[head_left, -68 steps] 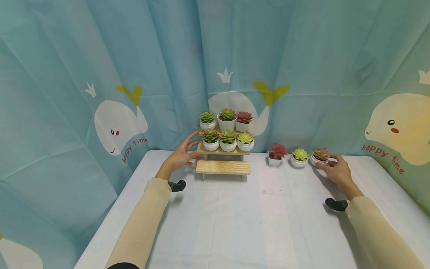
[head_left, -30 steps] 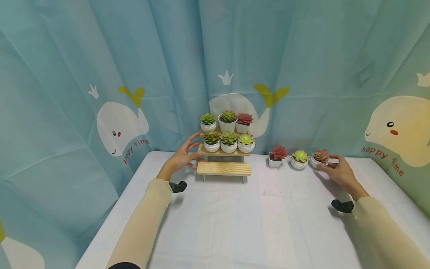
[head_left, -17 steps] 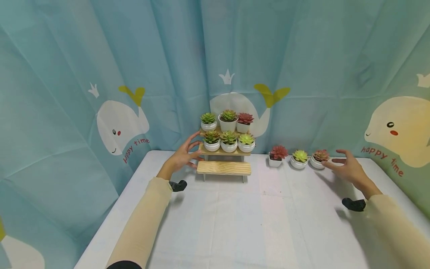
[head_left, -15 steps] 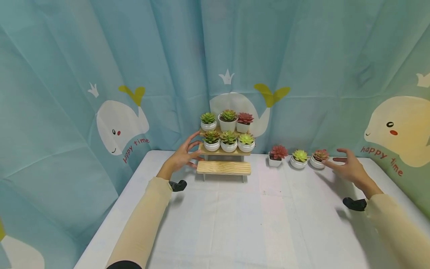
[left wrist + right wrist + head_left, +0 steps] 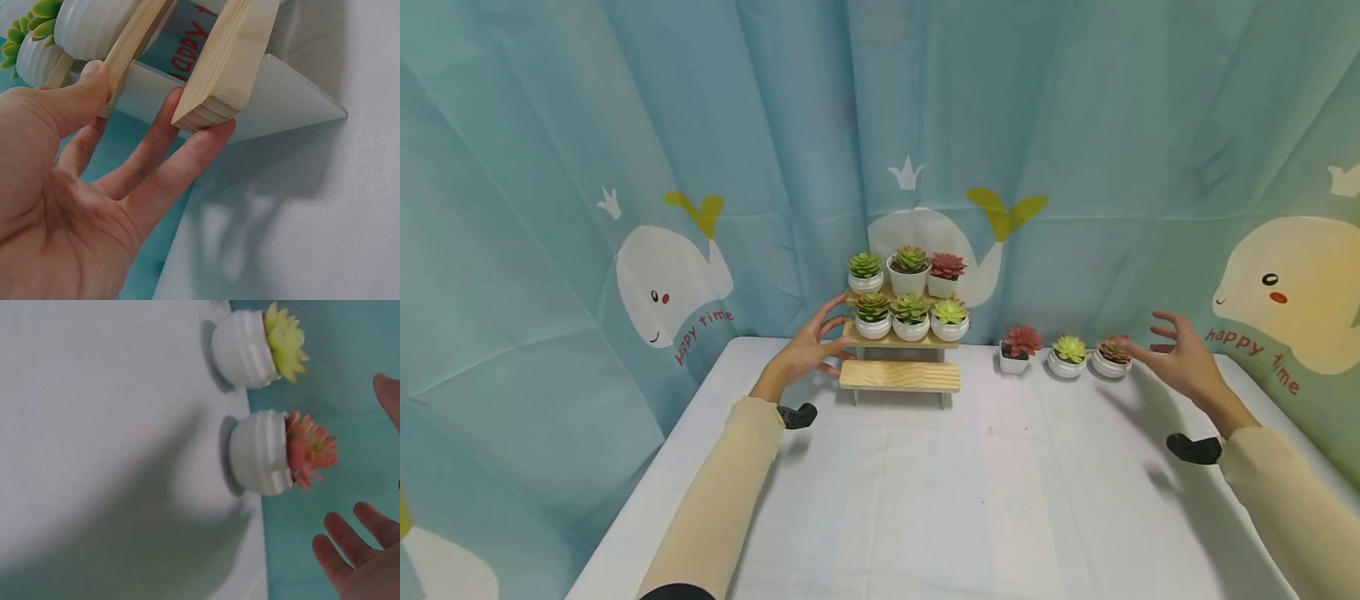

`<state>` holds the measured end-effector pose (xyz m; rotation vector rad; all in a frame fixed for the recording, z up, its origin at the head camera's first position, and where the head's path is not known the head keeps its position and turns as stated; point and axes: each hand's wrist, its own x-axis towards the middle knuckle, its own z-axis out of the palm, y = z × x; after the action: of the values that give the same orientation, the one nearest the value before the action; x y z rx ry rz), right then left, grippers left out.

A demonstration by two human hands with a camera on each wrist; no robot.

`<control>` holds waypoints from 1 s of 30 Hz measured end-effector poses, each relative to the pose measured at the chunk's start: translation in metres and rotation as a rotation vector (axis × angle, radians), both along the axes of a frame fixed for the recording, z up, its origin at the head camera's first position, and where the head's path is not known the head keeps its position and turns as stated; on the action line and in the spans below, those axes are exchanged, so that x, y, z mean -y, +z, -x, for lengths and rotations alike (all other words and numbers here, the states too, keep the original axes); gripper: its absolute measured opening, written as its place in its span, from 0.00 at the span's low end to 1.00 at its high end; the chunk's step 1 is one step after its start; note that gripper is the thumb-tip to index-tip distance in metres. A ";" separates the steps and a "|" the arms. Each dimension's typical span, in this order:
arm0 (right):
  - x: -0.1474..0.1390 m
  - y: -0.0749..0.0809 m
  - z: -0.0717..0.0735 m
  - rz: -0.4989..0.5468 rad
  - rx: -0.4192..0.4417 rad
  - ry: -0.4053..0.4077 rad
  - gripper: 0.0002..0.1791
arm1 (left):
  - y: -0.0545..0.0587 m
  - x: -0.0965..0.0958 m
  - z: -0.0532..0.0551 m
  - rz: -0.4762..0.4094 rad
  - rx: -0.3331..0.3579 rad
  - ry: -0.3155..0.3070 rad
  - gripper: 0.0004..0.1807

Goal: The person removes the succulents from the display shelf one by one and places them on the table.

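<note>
In the head view my left hand (image 5: 808, 348) is at the left end of a three-tier wooden plant stand (image 5: 899, 375). Up close in the left wrist view, its thumb touches one shelf's end, while spread fingers touch the end of the lowest shelf (image 5: 228, 69). My right hand (image 5: 1183, 360) hovers apart from a reddish succulent in a white round pot (image 5: 1111, 362), thumb and fingers spread, holding nothing. That pot stands upright on the table at the right end of a row, beside a yellow-green succulent (image 5: 1067, 356) and a red succulent in a square pot (image 5: 1015, 348).
On the stand's upper two tiers sit several potted succulents, including a red one (image 5: 946, 273) and a light green one (image 5: 951, 319). A white cloth covers the table (image 5: 940, 492). Behind it hangs a blue whale-print curtain (image 5: 760, 125).
My right hand has let go of the reddish succulent's pot and moved up and to the right. The pot stays in its row. My left hand keeps its place at the stand.
</note>
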<state>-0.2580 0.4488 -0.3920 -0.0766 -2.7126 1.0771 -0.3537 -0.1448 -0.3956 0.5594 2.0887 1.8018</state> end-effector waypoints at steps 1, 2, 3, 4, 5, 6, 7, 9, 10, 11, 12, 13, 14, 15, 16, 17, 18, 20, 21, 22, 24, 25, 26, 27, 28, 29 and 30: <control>0.002 0.002 0.001 0.004 -0.004 0.002 0.55 | 0.000 0.000 0.000 0.000 -0.001 0.000 0.43; 0.004 0.004 0.001 0.009 -0.009 0.005 0.56 | -0.001 0.000 0.000 -0.003 0.001 0.002 0.42; 0.005 0.006 0.002 0.008 -0.014 0.010 0.56 | -0.001 0.000 0.001 -0.005 -0.001 0.001 0.42; 0.007 0.007 0.002 0.005 -0.023 0.014 0.56 | -0.001 0.000 0.001 -0.006 -0.003 -0.001 0.43; 0.010 0.009 0.003 -0.004 -0.029 0.015 0.56 | -0.001 0.000 0.001 -0.007 -0.002 -0.005 0.43; 0.012 0.010 0.004 -0.011 -0.035 0.017 0.56 | -0.002 0.000 0.002 -0.007 0.002 -0.004 0.43; 0.014 0.012 0.005 -0.013 -0.043 0.021 0.55 | -0.002 0.000 0.002 -0.007 0.004 -0.007 0.43; 0.020 0.014 0.007 -0.015 -0.058 0.035 0.55 | -0.002 0.000 0.002 -0.007 0.008 -0.010 0.43; 0.023 0.015 0.008 -0.012 -0.064 0.041 0.54 | -0.002 0.000 0.002 -0.007 0.011 -0.010 0.43; 0.026 0.016 0.009 -0.010 -0.068 0.048 0.54 | -0.002 0.000 0.003 -0.005 0.012 -0.008 0.43; 0.030 0.018 0.010 -0.003 -0.072 0.055 0.54 | -0.002 0.000 0.003 -0.003 0.013 -0.004 0.43; 0.033 0.019 0.011 0.001 -0.075 0.063 0.54 | -0.002 0.000 0.002 -0.003 0.013 -0.001 0.43; 0.036 0.021 0.012 0.005 -0.079 0.067 0.54 | -0.002 0.000 0.002 -0.001 0.012 0.002 0.42; 0.040 0.022 0.013 0.006 -0.082 0.069 0.54 | -0.002 0.000 0.002 0.000 0.013 0.003 0.42; 0.043 0.024 0.014 0.009 -0.083 0.071 0.54 | -0.002 0.000 0.002 -0.001 0.015 0.004 0.43; 0.047 0.026 0.015 0.006 -0.083 0.071 0.55 | -0.002 0.000 0.002 0.000 0.015 0.004 0.43; 0.051 0.028 0.016 0.005 -0.084 0.072 0.55 | -0.002 0.000 0.003 -0.001 0.016 0.002 0.43; 0.059 0.031 0.018 0.007 -0.087 0.080 0.55 | -0.003 0.000 0.003 -0.002 0.016 -0.001 0.43; 0.064 0.032 0.018 0.010 -0.089 0.085 0.55 | -0.003 0.000 0.003 -0.002 0.018 -0.002 0.44; 0.067 0.033 0.019 0.010 -0.091 0.092 0.54 | -0.003 0.000 0.003 -0.002 0.017 -0.002 0.44; 0.074 0.035 0.021 0.020 -0.098 0.108 0.54 | -0.003 0.001 0.003 -0.001 0.013 -0.003 0.44; 0.077 0.036 0.022 0.027 -0.099 0.117 0.54 | -0.003 0.001 0.003 -0.001 0.013 -0.002 0.44; 0.080 0.037 0.023 0.033 -0.099 0.124 0.54 | -0.003 0.001 0.003 -0.002 0.014 -0.002 0.43; 0.083 0.037 0.024 0.036 -0.099 0.131 0.54 | -0.003 0.001 0.003 -0.003 0.013 -0.003 0.43; 0.086 0.037 0.025 0.039 -0.099 0.137 0.55 | -0.003 0.001 0.003 -0.003 0.011 -0.004 0.43; 0.088 0.037 0.026 0.040 -0.099 0.144 0.55 | -0.003 0.000 0.003 -0.006 0.013 -0.005 0.43; 0.091 0.037 0.027 0.043 -0.099 0.151 0.55 | -0.003 0.000 0.003 -0.008 0.013 -0.006 0.43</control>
<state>-0.2852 0.3577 -0.3547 0.1726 -2.6410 1.1481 -0.3571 -0.1449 -0.3988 0.5534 2.0701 1.8060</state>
